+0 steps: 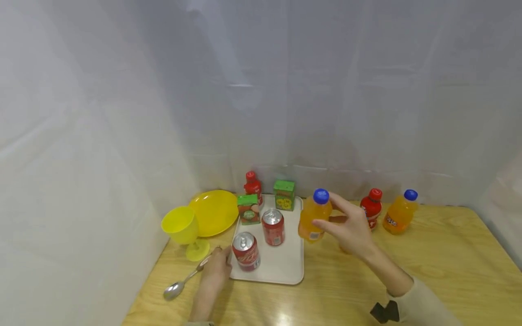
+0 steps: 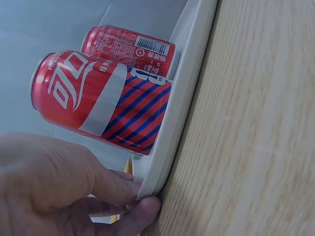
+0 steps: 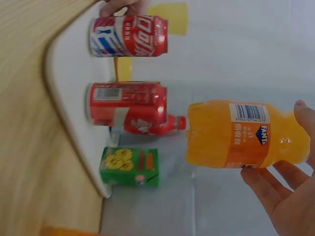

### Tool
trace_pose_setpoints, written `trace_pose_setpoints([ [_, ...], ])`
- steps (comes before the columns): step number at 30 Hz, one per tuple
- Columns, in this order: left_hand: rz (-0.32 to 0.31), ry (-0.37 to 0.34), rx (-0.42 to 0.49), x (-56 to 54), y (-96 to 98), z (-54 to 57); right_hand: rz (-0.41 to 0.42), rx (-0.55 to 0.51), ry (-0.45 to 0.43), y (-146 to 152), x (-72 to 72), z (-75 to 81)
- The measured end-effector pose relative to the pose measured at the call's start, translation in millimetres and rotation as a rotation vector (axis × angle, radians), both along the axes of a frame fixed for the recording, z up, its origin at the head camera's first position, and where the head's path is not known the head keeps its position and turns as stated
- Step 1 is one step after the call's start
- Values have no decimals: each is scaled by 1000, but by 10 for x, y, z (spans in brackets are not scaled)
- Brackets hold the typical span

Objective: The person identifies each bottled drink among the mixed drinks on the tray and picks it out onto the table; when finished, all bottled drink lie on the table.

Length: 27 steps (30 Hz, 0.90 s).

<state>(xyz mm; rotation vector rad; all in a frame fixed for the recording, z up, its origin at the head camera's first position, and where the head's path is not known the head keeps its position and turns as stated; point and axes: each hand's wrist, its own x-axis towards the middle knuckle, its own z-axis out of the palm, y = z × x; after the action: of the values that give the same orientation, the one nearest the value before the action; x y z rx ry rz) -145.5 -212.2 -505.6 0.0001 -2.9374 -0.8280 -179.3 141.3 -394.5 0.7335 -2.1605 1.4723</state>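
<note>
My right hand (image 1: 356,231) holds an orange Fanta bottle (image 1: 311,219) with a blue cap, upright in the air over the right edge of the white tray (image 1: 279,272). In the right wrist view the fingers wrap the bottle (image 3: 226,135) near its cap end. With thumb and fingers, my left hand (image 1: 216,274) pinches the tray's rim (image 2: 170,142) at the left front. Just beside that hand stands a red cola can (image 1: 246,253); a second cola can (image 1: 273,228) is behind it. Two green juice boxes, one left (image 1: 248,215) and one right (image 1: 284,199), stand farther back on the tray.
A red bottle (image 1: 253,186) stands at the tray's back left. Left of the tray are a yellow plate (image 1: 214,210), a yellow goblet (image 1: 179,228) and a spoon (image 1: 175,290). To the right stand another red bottle (image 1: 372,206) and an orange bottle (image 1: 399,217). White sheeting hangs behind.
</note>
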Motion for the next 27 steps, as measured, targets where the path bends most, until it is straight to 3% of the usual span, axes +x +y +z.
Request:
trace_pose_setpoints([
  [3, 3, -6, 4, 11, 8, -1, -63, -11, 45, 184, 114, -117],
  [8, 34, -39, 18, 6, 20, -6, -136, -20, 46, 479, 266, -261],
  [15, 24, -32, 3, -2, 25, 6, -244, 25, -31, 866, 394, -424],
  [27, 11, -25, 22, 11, 14, 20, -375, 118, -172, 1298, 389, -680],
])
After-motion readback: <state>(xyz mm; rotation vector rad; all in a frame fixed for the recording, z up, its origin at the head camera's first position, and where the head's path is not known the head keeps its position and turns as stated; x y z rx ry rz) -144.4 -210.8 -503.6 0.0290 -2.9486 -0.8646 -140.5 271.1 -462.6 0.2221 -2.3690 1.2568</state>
